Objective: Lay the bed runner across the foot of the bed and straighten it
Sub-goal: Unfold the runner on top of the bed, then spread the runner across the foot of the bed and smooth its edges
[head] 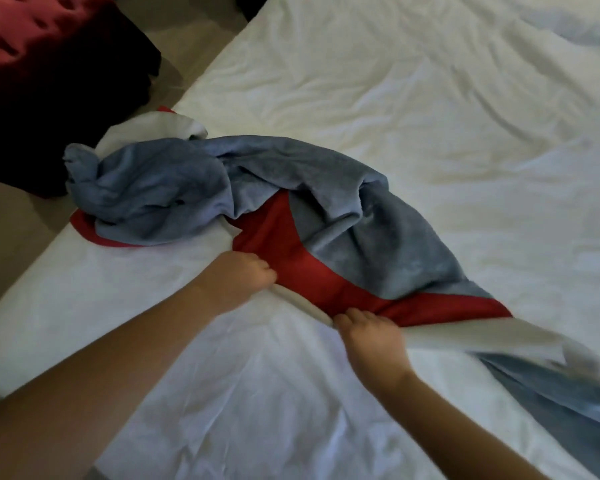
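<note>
On the bed (395, 98), our left hand (243, 271) and right hand (368, 336) pinch the limp bed runner (343, 237). Its hem seems the best hold.

There was one bed (413, 109), dressed in white. One bed runner (357, 233) lay on it near the left edge, a single crumpled piece showing three colours: blue-grey, red and a white border. Two hands were in view, both at its near edge: one left hand (245, 271) and, to the right of it and nearer, one right hand (371, 337). Each came in on a bare forearm, so there were two forearms too. At the far left stood one dark red tufted seat (32, 53).
</note>
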A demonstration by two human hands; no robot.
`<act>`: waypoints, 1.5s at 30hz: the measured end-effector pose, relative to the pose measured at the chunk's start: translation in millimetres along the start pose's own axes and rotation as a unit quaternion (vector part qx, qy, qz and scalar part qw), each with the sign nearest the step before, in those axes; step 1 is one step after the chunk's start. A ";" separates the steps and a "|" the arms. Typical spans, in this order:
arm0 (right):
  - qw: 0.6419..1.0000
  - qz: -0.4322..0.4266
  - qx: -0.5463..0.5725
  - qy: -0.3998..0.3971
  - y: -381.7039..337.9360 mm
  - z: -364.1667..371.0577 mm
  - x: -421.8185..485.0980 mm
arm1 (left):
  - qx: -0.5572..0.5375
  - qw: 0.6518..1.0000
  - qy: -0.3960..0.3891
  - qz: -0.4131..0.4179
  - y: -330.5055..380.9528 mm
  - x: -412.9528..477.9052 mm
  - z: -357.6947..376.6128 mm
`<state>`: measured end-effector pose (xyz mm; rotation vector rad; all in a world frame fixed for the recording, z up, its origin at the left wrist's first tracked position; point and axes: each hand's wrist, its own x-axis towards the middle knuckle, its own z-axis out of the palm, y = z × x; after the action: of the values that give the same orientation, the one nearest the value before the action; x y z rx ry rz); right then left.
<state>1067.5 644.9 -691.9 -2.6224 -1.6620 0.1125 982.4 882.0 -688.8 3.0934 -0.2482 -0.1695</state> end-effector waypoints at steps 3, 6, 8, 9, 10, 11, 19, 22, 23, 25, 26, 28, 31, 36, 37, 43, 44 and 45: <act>1.000 0.008 0.013 -0.011 -45.6 9.0 5.9 | 0.032 0.997 -0.068 -0.022 -14.3 -24.4 1.7; 0.998 0.010 0.018 -0.054 -74.8 17.3 1.2 | 0.063 0.976 -0.184 -0.096 -17.5 -40.8 12.1; 0.997 0.015 0.022 -0.071 -77.8 18.9 -8.5 | 0.042 0.975 -0.187 -0.115 -7.2 -45.8 12.5; 0.997 0.020 0.034 -0.071 -74.6 17.9 -15.8 | 0.031 0.982 -0.153 -0.110 1.0 -46.5 11.2; 0.996 0.024 0.049 -0.065 -68.5 15.6 -24.5 | 0.018 0.987 -0.126 -0.098 11.6 -46.8 9.7; 0.996 0.029 0.063 -0.054 -59.3 12.9 -34.5 | 0.008 0.992 -0.100 -0.072 23.0 -45.4 8.4; 0.994 0.095 0.027 -0.038 95.0 -12.4 -145.5 | -0.036 0.995 -0.081 0.035 160.8 11.8 6.8; 0.988 0.134 -0.019 -0.074 149.4 -18.4 -179.1 | -0.068 0.994 -0.084 -0.011 215.2 55.4 4.0; 0.986 0.140 -0.031 -0.086 162.8 -19.3 -188.8 | -0.075 0.994 -0.075 -0.027 232.8 69.0 2.8; 0.983 0.147 -0.049 -0.103 185.0 -19.6 -205.8 | -0.063 0.996 -0.048 -0.035 264.5 90.4 0.1; 0.982 0.152 -0.052 -0.102 193.7 -19.6 -214.0 | -0.051 0.998 -0.031 -0.022 278.4 96.7 -3.2; 0.982 0.155 -0.041 -0.098 204.4 -20.1 -230.6 | -0.029 0.999 -0.017 0.014 298.2 98.6 -7.2; 0.988 0.113 -0.024 -0.106 200.8 -19.2 -261.7 | 0.020 0.998 -0.036 0.048 316.1 81.9 -5.5; 0.997 0.008 -0.010 -0.078 174.7 -7.3 -319.8 | 0.026 0.997 -0.072 0.032 350.8 33.5 8.2; 0.997 -0.004 -0.011 -0.076 170.5 -3.4 -328.2 | 0.022 0.996 -0.082 0.024 358.3 25.6 11.7; 0.999 -0.037 0.017 -0.005 128.3 23.7 -373.8 | 0.020 0.989 -0.143 0.004 394.4 -12.8 30.7; 0.999 -0.033 0.018 -0.001 118.4 28.5 -380.6 | 0.021 0.989 -0.144 0.003 395.5 -15.1 31.8; 0.999 -0.024 0.019 -0.010 110.5 31.7 -386.0 | 0.024 0.989 -0.143 0.003 395.6 -16.2 32.0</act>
<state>1000.4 248.4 -714.6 -2.5611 -1.7096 0.1682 900.8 493.5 -702.2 3.1062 -0.2722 -0.6171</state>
